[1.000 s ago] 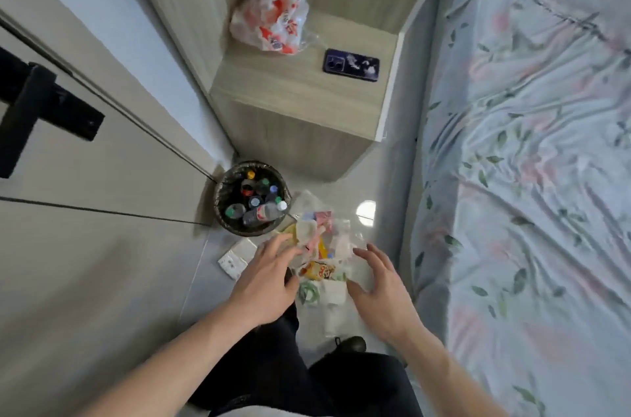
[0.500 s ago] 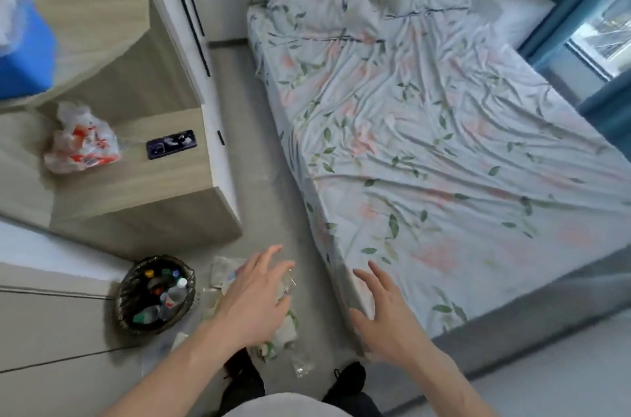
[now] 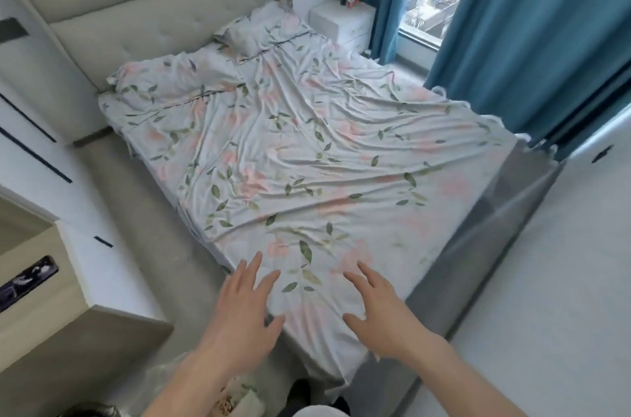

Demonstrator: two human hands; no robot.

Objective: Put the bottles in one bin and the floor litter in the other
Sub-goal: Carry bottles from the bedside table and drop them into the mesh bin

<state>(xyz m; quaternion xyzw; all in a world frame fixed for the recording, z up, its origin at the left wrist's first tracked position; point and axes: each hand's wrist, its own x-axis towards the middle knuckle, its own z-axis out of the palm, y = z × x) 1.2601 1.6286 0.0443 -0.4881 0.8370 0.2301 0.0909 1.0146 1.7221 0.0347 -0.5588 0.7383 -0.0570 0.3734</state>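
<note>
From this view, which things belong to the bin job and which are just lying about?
Job:
- floor litter, wrappers by the feet
- bin, dark rim at the bottom edge
- left hand and right hand, both empty

Lying about:
- bed with floral sheet
- phone on the wooden shelf
- white nightstand
- blue curtains

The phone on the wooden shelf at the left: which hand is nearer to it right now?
Left. The left hand hovers over the floor gap beside the phone; the right hand is farther right, over the bed corner.
</note>
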